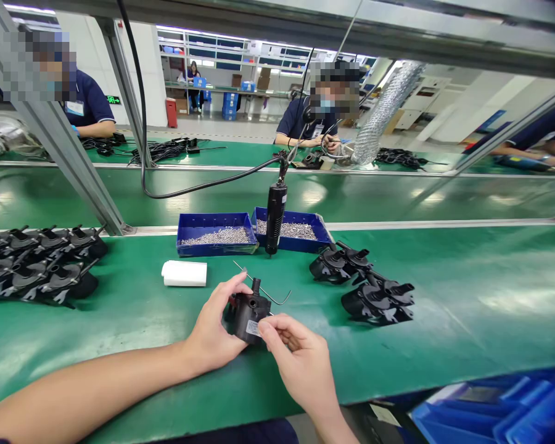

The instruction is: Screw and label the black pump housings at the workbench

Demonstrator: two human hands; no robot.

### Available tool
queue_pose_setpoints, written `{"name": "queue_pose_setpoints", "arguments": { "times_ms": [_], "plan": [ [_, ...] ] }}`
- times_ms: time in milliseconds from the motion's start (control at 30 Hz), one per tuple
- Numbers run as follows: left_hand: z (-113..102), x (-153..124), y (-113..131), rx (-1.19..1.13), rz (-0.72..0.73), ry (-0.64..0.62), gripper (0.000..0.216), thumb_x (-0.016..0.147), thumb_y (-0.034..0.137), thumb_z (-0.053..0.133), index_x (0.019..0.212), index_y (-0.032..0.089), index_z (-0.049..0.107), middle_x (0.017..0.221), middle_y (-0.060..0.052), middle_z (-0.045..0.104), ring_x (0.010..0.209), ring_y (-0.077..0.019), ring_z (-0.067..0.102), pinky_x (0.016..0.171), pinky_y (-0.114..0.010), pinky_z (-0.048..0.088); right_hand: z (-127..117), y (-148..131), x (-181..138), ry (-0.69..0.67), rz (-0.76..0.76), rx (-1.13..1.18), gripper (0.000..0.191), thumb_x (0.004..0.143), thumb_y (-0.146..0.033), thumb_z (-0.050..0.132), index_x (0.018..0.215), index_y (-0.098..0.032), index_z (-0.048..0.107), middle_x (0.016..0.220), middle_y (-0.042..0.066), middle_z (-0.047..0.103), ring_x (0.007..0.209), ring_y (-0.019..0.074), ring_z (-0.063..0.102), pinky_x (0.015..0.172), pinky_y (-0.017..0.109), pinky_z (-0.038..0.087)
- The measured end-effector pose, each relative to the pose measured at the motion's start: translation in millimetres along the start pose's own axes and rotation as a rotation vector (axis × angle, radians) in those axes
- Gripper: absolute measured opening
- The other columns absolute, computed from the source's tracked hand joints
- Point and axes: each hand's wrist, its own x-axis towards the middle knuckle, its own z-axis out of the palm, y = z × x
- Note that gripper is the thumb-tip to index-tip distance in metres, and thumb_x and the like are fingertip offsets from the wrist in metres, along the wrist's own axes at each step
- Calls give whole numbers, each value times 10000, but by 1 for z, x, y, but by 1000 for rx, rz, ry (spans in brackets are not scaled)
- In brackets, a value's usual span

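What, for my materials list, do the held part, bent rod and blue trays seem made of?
Held part: probably plastic, matte black, with a moulded-looking spout. Bent rod: likely metal, by its thin, silvery shine; any plating cannot be told. Blue trays: probably plastic, slightly glossy, with evenly coloured walls.

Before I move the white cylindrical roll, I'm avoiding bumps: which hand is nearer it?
Left. The left hand holds a black cylindrical part right of the white roll; the right hand, at the part's white label, is farther right.
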Motion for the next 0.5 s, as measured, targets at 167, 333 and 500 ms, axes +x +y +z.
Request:
{"name": "queue_pose_setpoints", "arguments": {
  "times_ms": [167,333,500],
  "plan": [
    [-1,0,3,3,12,-6,912,915,162,806,1694,370,380,1321,-55,708,1159,-226,710,1011,-383,587,4,0,-5,36,-215,-183,173,1052,-262,750,886,-237,792,816,8,758,698,151,708,654,222,582],
    [-1,2,9,-46,-21,25,975,857,191,889,1678,361,392,1328,-58,720,1177,-239,726,988,-361,601,2,12,-10,158,-307,-270,183,1064,-274,733,1223,-224,659,758,-22,717,618,154,655,616,251,567],
    [-2,0,14,24,110,-125,957,920,110,771,1732,356,329,1350,-88,731,1225,-268,725,1040,-417,613,5,19,-11,48,59,-90,656,960,-382,835,1509,-203,525,833,-16,728,655,176,686,603,252,584]
  ]
}}
